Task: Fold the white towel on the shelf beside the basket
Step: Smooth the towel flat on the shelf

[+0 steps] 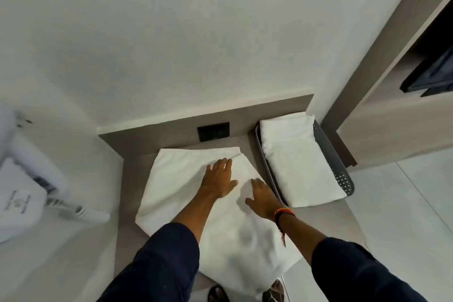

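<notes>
The towel (186, 179) is seen as soft, matt white cloth. The shelf (326, 223) is finished in smooth, matt grey-brown laminate. The basket (343, 176) is made of grey perforated plastic. The socket plate (213, 131) is rendered in black, slightly glossy plastic.

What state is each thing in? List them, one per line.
White towel: spread on the shelf, partly folded, near end hanging over the edge.
Left hand: flat, palm down on the towel.
Right hand: flat, palm down on the towel.
Basket: on the shelf, holding a folded towel.
Folded towel: lying in the basket, sticking out past its near rim.
Shelf: bearing towel and basket.
</notes>
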